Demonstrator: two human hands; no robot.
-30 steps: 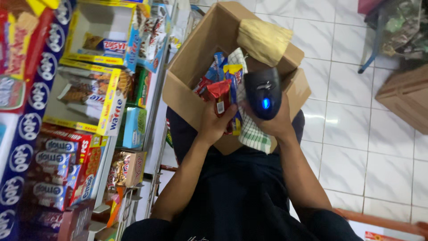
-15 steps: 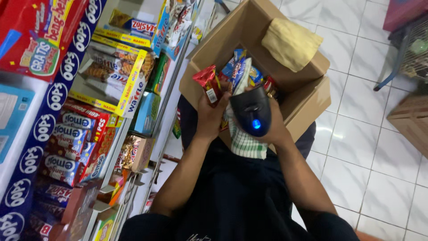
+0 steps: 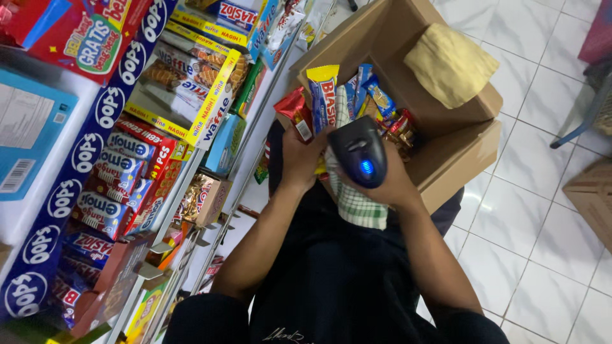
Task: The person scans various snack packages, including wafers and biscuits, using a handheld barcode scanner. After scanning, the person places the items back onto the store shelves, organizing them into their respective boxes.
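Left hand (image 3: 305,159) grips two snack packets (image 3: 312,105); right hand (image 3: 389,181), one scanner (image 3: 359,151).

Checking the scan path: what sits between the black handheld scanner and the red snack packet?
In the head view, a blue-and-yellow snack packet stands between the scanner in the right hand and the red packet at the left hand.

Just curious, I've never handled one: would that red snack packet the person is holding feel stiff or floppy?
Probably floppy and light: the red snack packet looks like thin crinkled film, pinched by the left hand. Its glossy surface may be slippery. Contents could crush easily.
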